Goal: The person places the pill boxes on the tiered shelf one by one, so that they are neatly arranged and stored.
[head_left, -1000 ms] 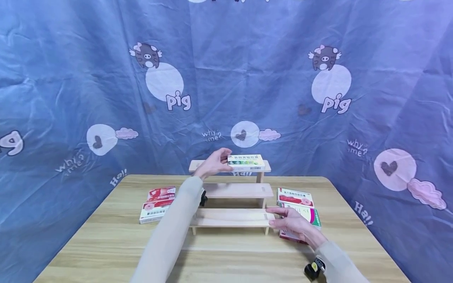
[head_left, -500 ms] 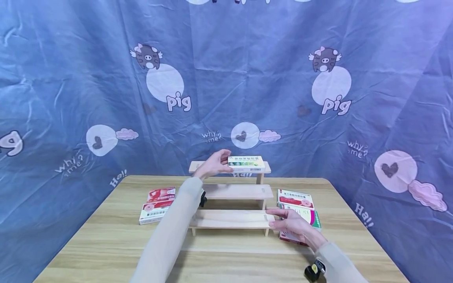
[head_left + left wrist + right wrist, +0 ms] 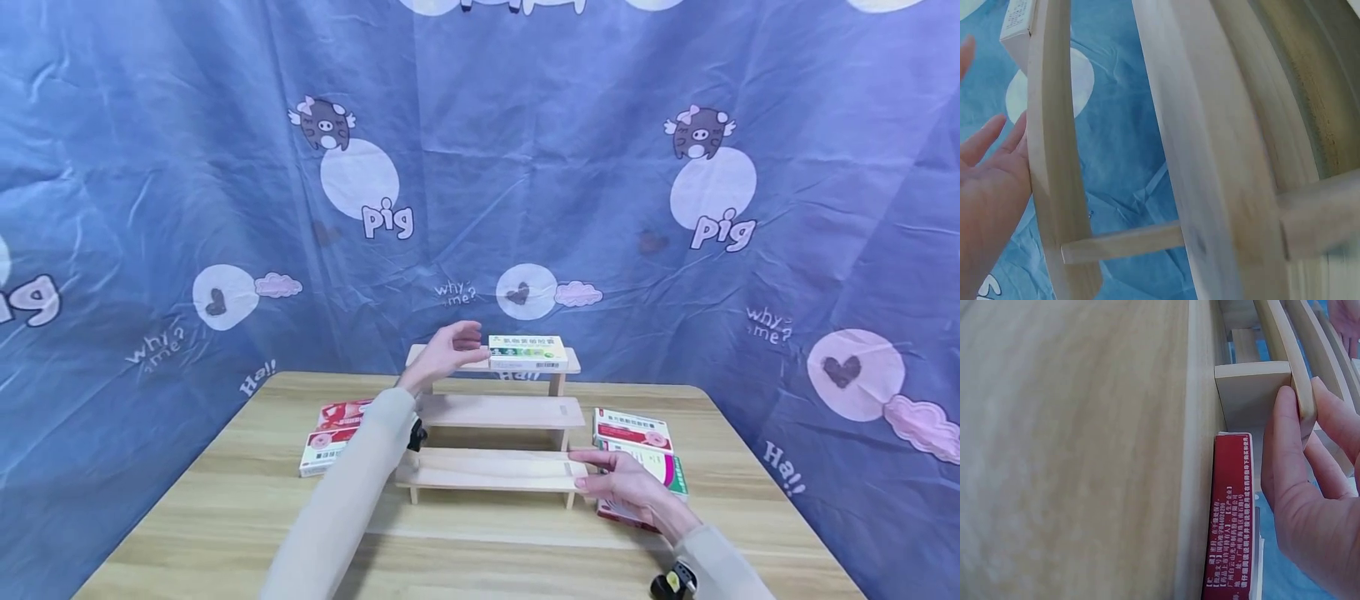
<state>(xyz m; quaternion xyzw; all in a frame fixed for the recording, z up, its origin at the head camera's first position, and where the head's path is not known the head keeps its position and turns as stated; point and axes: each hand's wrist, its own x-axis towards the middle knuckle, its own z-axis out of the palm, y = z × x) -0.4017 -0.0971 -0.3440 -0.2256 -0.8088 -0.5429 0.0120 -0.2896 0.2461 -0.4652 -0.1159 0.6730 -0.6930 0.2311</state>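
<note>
A white and green medicine box (image 3: 527,352) lies on the top board of a three-tier wooden shelf stand (image 3: 498,410), toward its right end. Just left of the box is my left hand (image 3: 450,354), thumb and fingers spread apart. In the left wrist view, a gap separates that hand (image 3: 991,187) from the box (image 3: 1017,28), and the hand lies close along the top board. My right hand (image 3: 630,487) pinches the right end of the lowest board; the right wrist view shows thumb and fingers on either side of the board's end (image 3: 1300,394).
Red and white medicine boxes (image 3: 322,450) lie on the table (image 3: 225,533) left of the stand, partly behind the left sleeve. Several more boxes (image 3: 633,429) are at the right, partly behind the right hand. A patterned blue cloth (image 3: 465,208) hangs behind the table.
My left hand has let go of the medicine box and drawn slightly left; the box stays on the top board. My right hand keeps its pinch. The head view has shifted slightly.
</note>
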